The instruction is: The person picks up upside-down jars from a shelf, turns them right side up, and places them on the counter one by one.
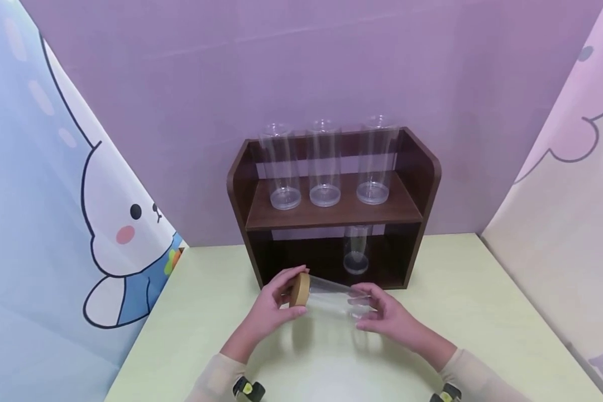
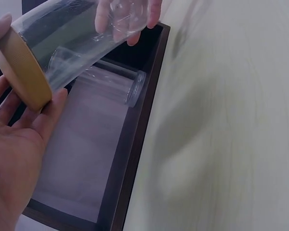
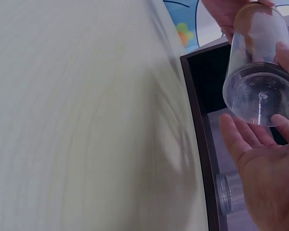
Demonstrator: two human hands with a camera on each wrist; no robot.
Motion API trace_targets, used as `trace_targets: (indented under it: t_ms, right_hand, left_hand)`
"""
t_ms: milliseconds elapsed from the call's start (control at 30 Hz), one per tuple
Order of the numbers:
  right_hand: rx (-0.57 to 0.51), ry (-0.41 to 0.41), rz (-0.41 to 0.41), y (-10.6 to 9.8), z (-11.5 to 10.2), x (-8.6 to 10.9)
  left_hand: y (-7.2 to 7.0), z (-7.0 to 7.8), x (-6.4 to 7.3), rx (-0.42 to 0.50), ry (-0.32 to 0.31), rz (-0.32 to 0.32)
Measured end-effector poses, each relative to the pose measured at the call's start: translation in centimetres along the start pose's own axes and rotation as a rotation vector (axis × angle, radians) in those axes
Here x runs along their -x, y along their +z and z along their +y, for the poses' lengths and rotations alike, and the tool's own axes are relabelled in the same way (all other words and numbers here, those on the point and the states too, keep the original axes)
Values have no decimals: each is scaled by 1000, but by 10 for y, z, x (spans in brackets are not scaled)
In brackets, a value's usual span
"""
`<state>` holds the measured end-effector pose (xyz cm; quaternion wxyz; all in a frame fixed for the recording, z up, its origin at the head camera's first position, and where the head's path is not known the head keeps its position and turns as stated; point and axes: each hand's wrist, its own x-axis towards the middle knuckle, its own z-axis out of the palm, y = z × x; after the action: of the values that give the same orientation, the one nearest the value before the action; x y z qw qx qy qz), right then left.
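The left hand (image 1: 275, 304) is gripping the lid (image 1: 300, 290), thumb on the near side, and across from it the right hand (image 1: 389, 315) is curling its fingers and thumb around the jar (image 1: 329, 297) at its base! The jar is lying tilted in the air between both hands, above the table (image 1: 196, 335). The lid is sitting against the mouth; how tightly, I can't tell. Beyond the hands the shelf (image 1: 334, 223) is standing, three jars (image 1: 324, 164) lining its top, another jar (image 1: 357, 251) waiting below, past the right hand. We're seemingly watching lid work, fitting or loosening; the next move is probably calling for a steady right hand and the left keeping lid and jar aligned.
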<state>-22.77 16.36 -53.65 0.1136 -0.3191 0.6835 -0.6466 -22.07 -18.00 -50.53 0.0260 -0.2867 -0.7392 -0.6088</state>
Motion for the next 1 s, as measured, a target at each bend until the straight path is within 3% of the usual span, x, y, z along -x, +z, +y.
trace_targets:
  t_ms: [500, 1000]
  right_hand:
    - [163, 13, 12, -4, 5, 0]
    - [190, 30, 54, -10, 8, 6]
  left_hand:
    - [-25, 17, 7, -252, -4, 1]
    - [-58, 33, 15, -538, -131, -16]
